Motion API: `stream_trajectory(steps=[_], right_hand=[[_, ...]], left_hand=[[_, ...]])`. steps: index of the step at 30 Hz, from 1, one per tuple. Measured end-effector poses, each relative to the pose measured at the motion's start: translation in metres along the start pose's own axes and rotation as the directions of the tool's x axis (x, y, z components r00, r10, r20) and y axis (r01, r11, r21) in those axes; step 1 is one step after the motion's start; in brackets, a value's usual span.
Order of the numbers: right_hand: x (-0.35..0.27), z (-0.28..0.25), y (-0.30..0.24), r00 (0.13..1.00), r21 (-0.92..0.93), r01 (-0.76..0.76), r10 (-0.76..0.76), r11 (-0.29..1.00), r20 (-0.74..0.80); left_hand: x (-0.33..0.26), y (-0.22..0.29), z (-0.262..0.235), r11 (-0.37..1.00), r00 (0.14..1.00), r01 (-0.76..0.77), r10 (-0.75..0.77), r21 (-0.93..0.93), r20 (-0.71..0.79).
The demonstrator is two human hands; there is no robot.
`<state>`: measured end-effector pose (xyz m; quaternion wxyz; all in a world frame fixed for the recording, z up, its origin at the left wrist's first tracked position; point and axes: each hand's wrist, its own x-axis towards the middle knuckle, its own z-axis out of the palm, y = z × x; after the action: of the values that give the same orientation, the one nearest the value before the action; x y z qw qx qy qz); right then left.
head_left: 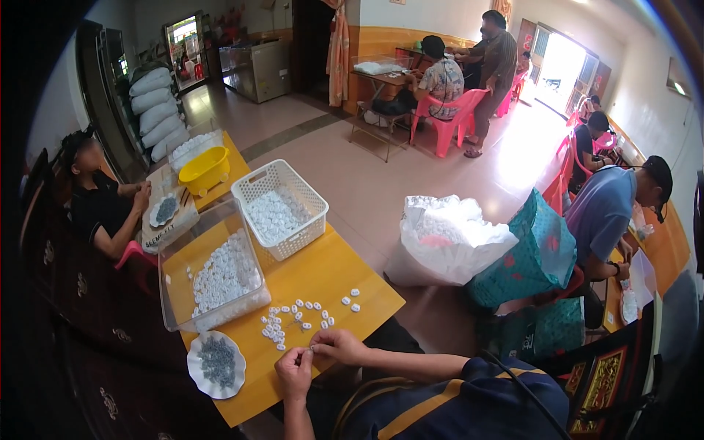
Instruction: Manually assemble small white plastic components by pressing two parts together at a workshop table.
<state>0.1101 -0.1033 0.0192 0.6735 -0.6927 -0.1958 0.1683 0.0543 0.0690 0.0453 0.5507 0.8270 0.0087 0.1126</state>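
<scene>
Both hands met at the near edge of the yellow counter [345,275]: the left hand [295,370] and right hand [339,345] had their fingers pinched together on one small white cap [313,349]. It looked like a fitting step, calling for a steady press. Loose white caps [293,317] lay scattered just beyond, a shallow white dish [192,367] of small grey pieces [218,361] to the left, and a clear plastic bin [172,293] farther off.
</scene>
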Motion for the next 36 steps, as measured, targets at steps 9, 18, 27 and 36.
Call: stream_trajectory(steps=[9,18,27,36], right_hand=[[0.002,0.006,-0.013,0.997,-0.305,0.022,-0.042,0.952,-0.058],[0.006,0.01,0.013,0.993,0.17,-0.107,0.096,0.98,0.071],[0.006,0.013,-0.006,0.992,0.067,-0.104,0.099,0.992,0.076],[0.002,0.02,-0.019,1.0,-0.229,0.009,-0.005,0.973,0.016]], left_hand=[[-0.003,-0.006,-0.002,0.999,0.998,-0.007,0.01,0.047,-0.064],[-0.003,-0.004,-0.003,0.994,0.995,0.025,-0.035,-0.102,-0.098],[-0.005,-0.001,-0.012,0.986,0.994,0.074,-0.085,-0.151,-0.071],[-0.009,-0.016,-0.012,0.979,0.995,0.076,-0.087,-0.189,-0.052]])
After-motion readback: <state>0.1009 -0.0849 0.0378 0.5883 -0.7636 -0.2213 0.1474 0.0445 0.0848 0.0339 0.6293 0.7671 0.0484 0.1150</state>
